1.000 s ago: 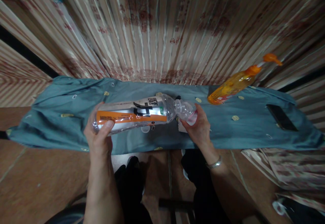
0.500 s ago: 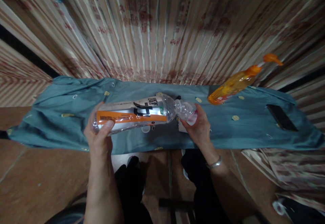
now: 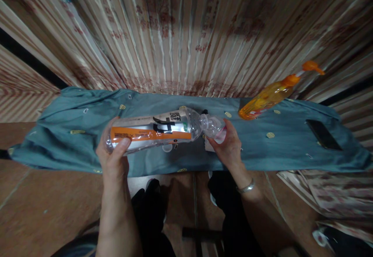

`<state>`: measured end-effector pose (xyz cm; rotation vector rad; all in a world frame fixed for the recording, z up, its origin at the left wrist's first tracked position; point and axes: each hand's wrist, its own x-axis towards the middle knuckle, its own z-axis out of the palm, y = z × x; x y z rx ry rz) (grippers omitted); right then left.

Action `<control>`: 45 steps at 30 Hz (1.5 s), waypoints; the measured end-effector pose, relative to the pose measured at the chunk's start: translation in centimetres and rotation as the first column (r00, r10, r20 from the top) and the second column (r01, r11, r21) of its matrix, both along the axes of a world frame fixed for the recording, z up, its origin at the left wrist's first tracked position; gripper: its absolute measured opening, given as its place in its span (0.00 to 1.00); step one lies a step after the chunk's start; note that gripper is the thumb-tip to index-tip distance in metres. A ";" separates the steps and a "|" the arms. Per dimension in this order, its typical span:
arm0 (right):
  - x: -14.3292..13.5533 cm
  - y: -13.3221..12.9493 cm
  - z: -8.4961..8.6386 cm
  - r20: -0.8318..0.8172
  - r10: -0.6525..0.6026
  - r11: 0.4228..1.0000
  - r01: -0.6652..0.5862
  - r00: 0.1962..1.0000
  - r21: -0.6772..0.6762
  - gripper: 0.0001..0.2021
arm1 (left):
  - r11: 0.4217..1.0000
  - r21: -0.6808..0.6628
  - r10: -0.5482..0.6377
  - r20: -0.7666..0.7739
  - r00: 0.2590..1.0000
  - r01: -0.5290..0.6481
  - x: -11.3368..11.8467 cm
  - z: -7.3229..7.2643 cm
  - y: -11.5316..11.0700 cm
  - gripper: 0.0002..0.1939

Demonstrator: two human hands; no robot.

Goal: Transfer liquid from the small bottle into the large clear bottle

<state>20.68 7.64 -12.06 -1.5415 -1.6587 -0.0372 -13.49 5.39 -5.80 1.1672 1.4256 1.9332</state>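
Note:
My left hand (image 3: 114, 144) is wrapped round the base end of a large clear plastic bottle (image 3: 151, 130) with an orange and white label. The bottle lies nearly level in the air, its neck toward the right. My right hand (image 3: 229, 142) is closed round a smaller clear plastic bottle (image 3: 215, 126) with a pinkish label. The two bottles meet mouth to mouth, or very nearly; the exact joint is hard to make out. Beneath them, a small whitish round piece (image 3: 167, 148) and a pale paper-like piece (image 3: 209, 145) rest on the cloth, partly covered.
A blue-green patterned cloth (image 3: 279, 156) covers the narrow table. An orange pump bottle (image 3: 266, 97) stands at the back right, with a black phone (image 3: 323, 134) lying farther right. Behind the table hangs a striped curtain (image 3: 186, 35). A dark stool-like frame (image 3: 201, 234) is below.

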 end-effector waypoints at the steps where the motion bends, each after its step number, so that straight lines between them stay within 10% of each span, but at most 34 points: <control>1: 0.0 0.0 0.0 -0.001 0.001 1.000 -0.001 1.000 0.002 0.39 | 1.000 -0.001 0.003 0.005 1.000 -0.003 0.0 0.0 0.0 0.34; 45: -0.2 0.2 -0.2 0.108 0.027 0.996 -0.035 0.994 0.078 0.37 | 1.000 0.022 0.016 0.244 0.970 -0.022 0.2 1.1 0.0 0.36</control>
